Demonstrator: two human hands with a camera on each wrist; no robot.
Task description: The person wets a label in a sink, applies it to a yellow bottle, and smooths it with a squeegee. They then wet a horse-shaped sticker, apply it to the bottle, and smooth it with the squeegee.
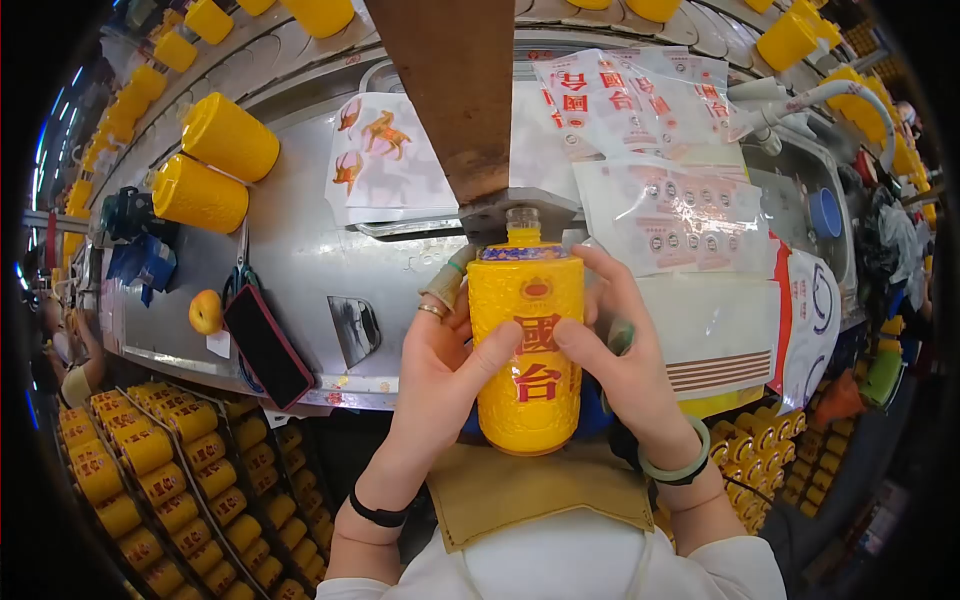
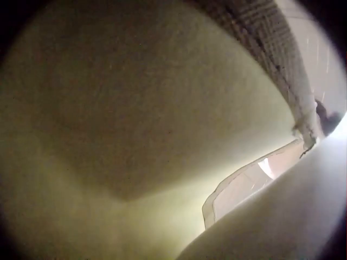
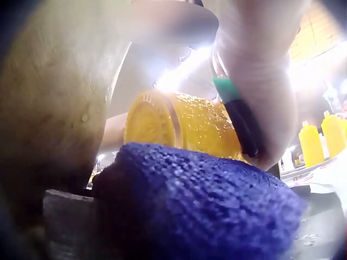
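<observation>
Both hands hold a yellow bottle (image 1: 528,300) upright in front of the body. It has large red characters, a blue patterned band at the shoulder and an uncapped clear neck. My left hand (image 1: 437,355) grips its left side, thumb on the front; a ring and a finger wrap show. Opposite it, my right hand (image 1: 628,370) grips the other side, thumb pressed by the upper character. A green-and-black flat piece (image 3: 241,122) sits in the right hand against the bottle. Below the bottle lies a blue towel (image 3: 206,200). Skin and cloth fill the left wrist view.
A brown metal post (image 1: 450,90) stands just beyond the bottle. Printed decal sheets (image 1: 665,215) lie right, a sheet of animal decals (image 1: 390,150) at back left. Two yellow bottles (image 1: 230,137), a phone (image 1: 262,340) and scissors are left. A sink (image 1: 790,180) stands right.
</observation>
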